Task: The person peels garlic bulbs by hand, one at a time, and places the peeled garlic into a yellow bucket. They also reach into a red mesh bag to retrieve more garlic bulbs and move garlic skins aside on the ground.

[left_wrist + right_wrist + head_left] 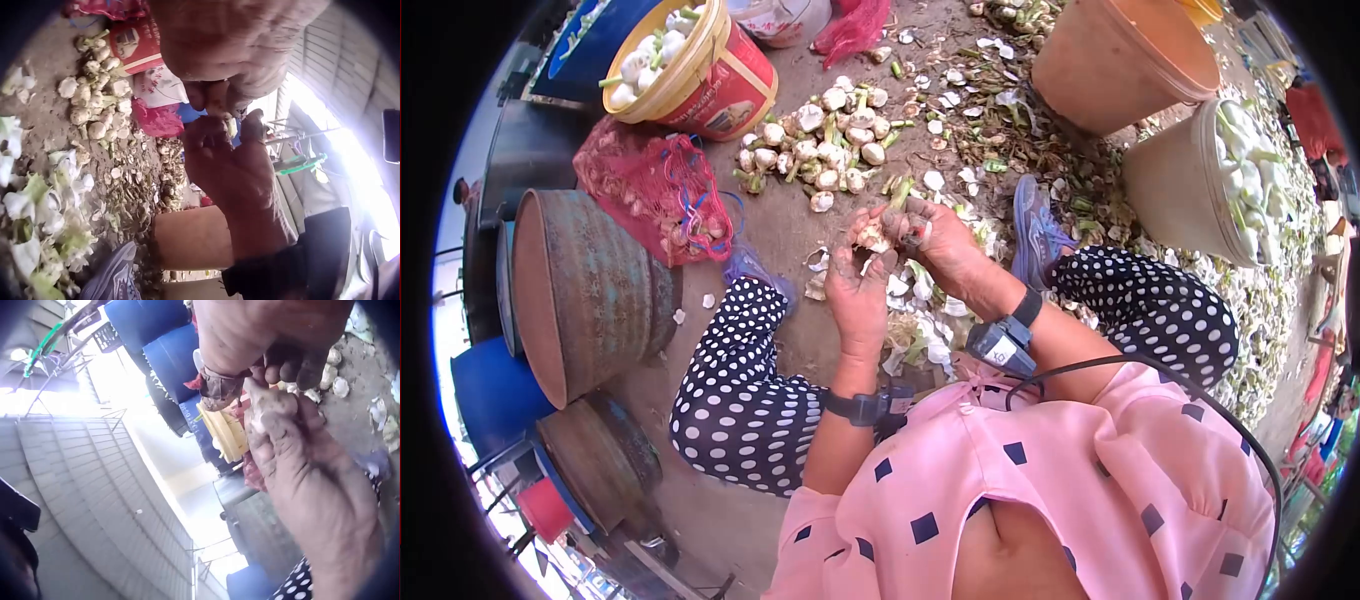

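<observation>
Both hands meet over the ground in front of the person, working on one garlic bulb [872, 238]. The left hand [858, 290] grips the bulb, its thumb against the side, as the right wrist view also shows. From the other side the right hand [950, 250] pinches at the bulb with curled fingers; its thumb has a dirty wrapping [220, 387] with a bit of red. A green stem [900, 190] sticks up beyond the fingers. Loose white and green peelings [925, 335] lie below the hands.
Unpeeled garlic bulbs form a heap [830, 140] just ahead. A yellow bucket [730, 90] of white bulbs and a red mesh bag [640, 180] stand left. Right are a brown bucket [1090, 70] and a white bucket [1175, 180] of bulbs. Skins litter the ground.
</observation>
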A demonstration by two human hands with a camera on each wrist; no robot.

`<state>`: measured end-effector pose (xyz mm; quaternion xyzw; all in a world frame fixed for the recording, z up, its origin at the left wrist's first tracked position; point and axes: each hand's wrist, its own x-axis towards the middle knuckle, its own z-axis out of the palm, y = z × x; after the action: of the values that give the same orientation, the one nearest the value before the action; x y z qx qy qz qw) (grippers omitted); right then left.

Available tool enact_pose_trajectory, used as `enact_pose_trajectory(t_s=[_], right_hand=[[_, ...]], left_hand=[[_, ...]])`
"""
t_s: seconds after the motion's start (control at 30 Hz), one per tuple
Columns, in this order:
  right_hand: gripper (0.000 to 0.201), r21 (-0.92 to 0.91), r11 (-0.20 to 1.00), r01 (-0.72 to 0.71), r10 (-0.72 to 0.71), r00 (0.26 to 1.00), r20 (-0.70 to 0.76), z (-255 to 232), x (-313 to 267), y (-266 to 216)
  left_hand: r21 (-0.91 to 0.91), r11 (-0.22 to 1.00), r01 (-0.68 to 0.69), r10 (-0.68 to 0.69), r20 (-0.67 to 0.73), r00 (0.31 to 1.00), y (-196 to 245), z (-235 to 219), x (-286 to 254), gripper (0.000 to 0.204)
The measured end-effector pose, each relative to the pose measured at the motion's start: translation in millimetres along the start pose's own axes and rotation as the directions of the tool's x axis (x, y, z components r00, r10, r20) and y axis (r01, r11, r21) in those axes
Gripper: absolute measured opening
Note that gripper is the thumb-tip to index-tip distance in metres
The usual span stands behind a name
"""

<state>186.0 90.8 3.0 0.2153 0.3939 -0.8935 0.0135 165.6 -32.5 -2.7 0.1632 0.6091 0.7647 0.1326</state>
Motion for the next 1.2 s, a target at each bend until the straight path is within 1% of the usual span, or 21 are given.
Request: enact_pose_trajectory(t_s=[0.1, 0.23, 0.27, 0.3, 0.33, 0.4, 0.43, 0.5, 0.53, 0.6, 0.63, 0.67, 0.73, 0.8, 0.87, 0.93, 1.0, 1.07, 1.13, 1.17, 1.2], right_hand=[[0.026, 0.012, 1.000, 0.001, -0.001, 1.000, -0.022, 1.2, -11.6, -6.4], [0.023, -0.066, 0.996, 0.056, -0.049, 0.993, 0.107, -11.3, -21.2, -10.4], [0.021, -0.371, 0.899, 0.235, -0.193, 0.970, 0.146, -15.6, -21.2, -11.5], [0.018, -0.624, 0.681, 0.383, -0.311, 0.923, 0.227, -17.8, -22.0, -11.0], [0.018, -0.624, 0.680, 0.384, -0.311, 0.922, 0.229, -18.0, -24.0, -8.6], [0.011, -0.250, 0.956, 0.154, -0.149, 0.988, 0.037, -13.4, -29.0, -7.0], [0.011, -0.253, 0.955, 0.152, -0.148, 0.988, 0.036, -11.0, -31.0, -8.2], [0.008, -0.120, 0.987, 0.106, -0.104, 0.994, 0.028, -2.4, -37.5, -15.0], [0.008, -0.121, 0.987, 0.104, -0.101, 0.995, 0.026, -4.9, -37.4, -13.2], [0.010, -0.333, 0.930, 0.155, -0.132, 0.987, 0.091, -13.8, -32.8, -9.5], [0.011, -0.380, 0.911, 0.159, -0.129, 0.986, 0.104, -16.8, -31.5, -7.6], [0.011, -0.384, 0.910, 0.157, -0.125, 0.986, 0.107, -14.4, -31.5, -11.1], [0.013, -0.382, 0.923, 0.043, -0.017, 0.997, 0.072, -8.0, -35.2, -17.7], [0.014, -0.364, 0.929, 0.068, -0.070, 0.998, 0.006, -4.0, -39.1, -22.0], [0.014, -0.648, 0.741, 0.175, -0.164, 0.983, 0.078, -2.9, -44.9, -30.6], [0.018, -0.539, 0.836, 0.102, -0.059, 0.994, 0.097, -5.1, -45.4, -27.9], [0.023, -0.062, 0.987, -0.146, 0.149, 0.988, 0.051, -3.7, -45.5, -30.1], [0.022, -0.014, 0.988, -0.155, 0.156, 0.986, 0.063, 1.2, -45.1, -25.9], [0.018, -0.410, 0.906, 0.101, -0.035, 0.985, 0.166, -1.1, -37.3, -11.7], [0.020, -0.564, 0.810, 0.158, -0.038, 0.975, 0.218, 0.9, -35.8, -13.4], [0.020, -0.563, 0.812, 0.154, -0.035, 0.976, 0.216, 1.8, -38.5, -15.9]], left_hand=[[-0.009, 0.998, -0.068, 0.068, 0.001, 0.998, 14.3, 9.8, -3.6, 0.047], [-0.151, 0.982, 0.111, -0.125, -0.091, 0.988, 34.0, 13.1, -9.7, 0.038], [-0.249, 0.951, 0.180, -0.216, -0.122, 0.969, 36.2, 9.2, -8.7, 0.037], [-0.376, 0.897, 0.234, -0.281, -0.074, 0.957, 35.0, 4.0, -8.2, 0.035], [-0.376, 0.897, 0.232, -0.279, -0.075, 0.957, 35.6, 2.0, -8.9, 0.035], [-0.423, 0.845, 0.327, -0.351, 0.024, 0.936, 36.8, 1.1, -10.2, 0.032], [-0.426, 0.843, 0.327, -0.351, 0.024, 0.936, 36.1, 5.8, -12.8, 0.032], [-0.042, 0.992, 0.121, -0.125, -0.097, 0.987, 34.7, 17.7, -19.2, 0.029], [-0.043, 0.991, 0.124, -0.128, -0.098, 0.987, 38.3, 16.3, -20.5, 0.029], [-0.074, 0.969, 0.236, -0.239, -0.025, 0.971, 47.2, 7.3, -21.1, 0.031], [-0.243, 0.897, 0.368, -0.369, 0.046, 0.929, 45.9, 0.0, -19.5, 0.048], [-0.248, 0.897, 0.366, -0.368, 0.042, 0.929, 41.7, -4.0, -16.6, 0.048], [-0.238, 0.784, 0.573, -0.568, 0.099, 0.817, 34.0, -8.8, -15.3, 0.055], [-0.291, 0.816, 0.500, -0.493, 0.102, 0.864, 35.4, -5.2, -17.2, 0.045], [0.152, 0.979, 0.136, -0.137, -0.006, 0.991, 26.8, -5.1, -21.8, 0.035], [0.048, 0.981, 0.186, -0.187, 0.022, 0.982, 31.7, -13.5, -23.5, 0.036], [-0.265, 0.936, 0.233, -0.205, 0.128, 0.970, 49.1, -16.5, -20.3, 0.031], [-0.310, 0.890, 0.334, -0.309, 0.127, 0.943, 41.9, -29.6, -17.5, 0.027], [0.031, 0.990, 0.137, -0.139, 0.051, 0.989, 30.1, -31.0, -18.1, 0.024], [0.446, 0.895, -0.006, -0.029, 0.072, 0.997, 27.9, -36.0, -12.9, 0.021], [0.446, 0.895, -0.002, -0.033, 0.071, 0.997, 27.0, -38.8, -16.4, 0.021]])
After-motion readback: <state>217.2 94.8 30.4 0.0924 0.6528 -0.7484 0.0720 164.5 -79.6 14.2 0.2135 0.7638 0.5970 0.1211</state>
